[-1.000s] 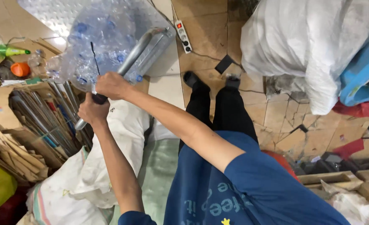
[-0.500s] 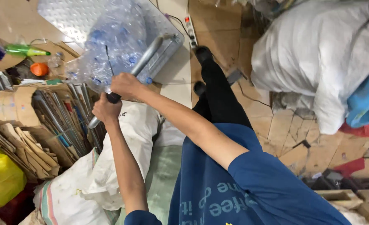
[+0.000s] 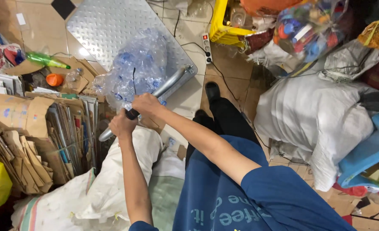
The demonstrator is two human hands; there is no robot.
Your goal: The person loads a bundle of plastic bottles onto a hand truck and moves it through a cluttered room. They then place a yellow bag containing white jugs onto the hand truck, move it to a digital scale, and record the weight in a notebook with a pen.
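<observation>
Both my hands grip the grey metal handle bar (image 3: 169, 84) of a flat cart with a checker-plate deck (image 3: 112, 25). My left hand (image 3: 122, 125) holds the bar near its lower end. My right hand (image 3: 145, 104) holds it a little higher, over a black grip. A big clear plastic bag full of empty bottles (image 3: 136, 70) lies on the deck, right behind the bar and against my right hand.
Stacked flattened cardboard (image 3: 35, 141) stands at the left, a white woven sack (image 3: 108, 188) below my arms. A large white sack (image 3: 317, 124) fills the right. A power strip (image 3: 206, 48) and cable lie on the tiled floor by a yellow crate (image 3: 223, 25).
The view has swung up and back: more of the cart deck, the yellow crate and the bags at the top right now show. Both hands keep the same hold on the bar.
</observation>
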